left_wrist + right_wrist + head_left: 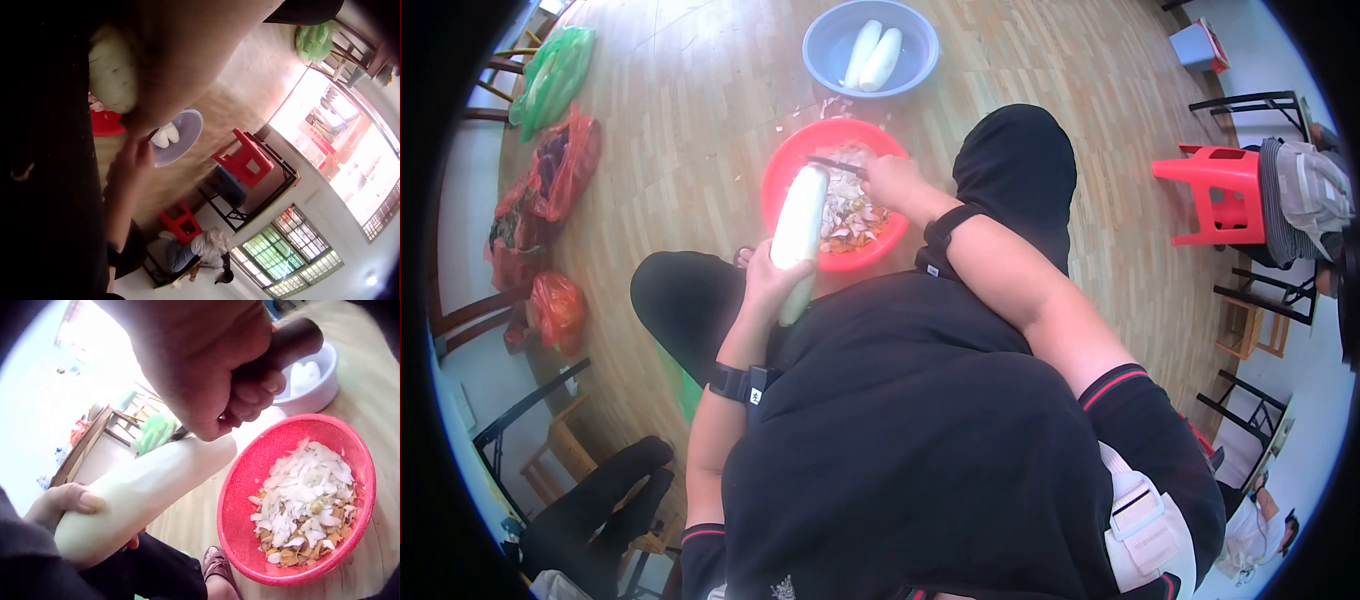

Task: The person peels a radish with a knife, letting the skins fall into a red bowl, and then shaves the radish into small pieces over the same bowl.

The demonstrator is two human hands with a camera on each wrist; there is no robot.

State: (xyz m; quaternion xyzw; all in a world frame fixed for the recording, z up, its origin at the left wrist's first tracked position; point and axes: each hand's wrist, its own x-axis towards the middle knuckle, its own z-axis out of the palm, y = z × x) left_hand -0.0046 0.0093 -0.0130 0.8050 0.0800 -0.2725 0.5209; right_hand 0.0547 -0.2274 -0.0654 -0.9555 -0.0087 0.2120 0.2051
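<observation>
My left hand (775,280) grips the lower part of a long white radish (802,215), which points away from my lap at a slant. In my right hand (893,185) is a knife (837,165), its brown handle (301,345) sticking out behind the fist. The dark blade lies across the radish's far end in the head view; in the right wrist view the fist mostly hides it. A red basin (890,245) stands on the floor beside and below the radish, with white peelings (303,487) over orange-brown ones inside.
Beyond the red basin, a blue-lilac basin (815,60) holds two white radishes (882,60). Peeling scraps lie on the wooden floor between them. Green (560,75) and red plastic bags (565,165) sit at the left. A red stool (1215,190) and other people are off to the sides.
</observation>
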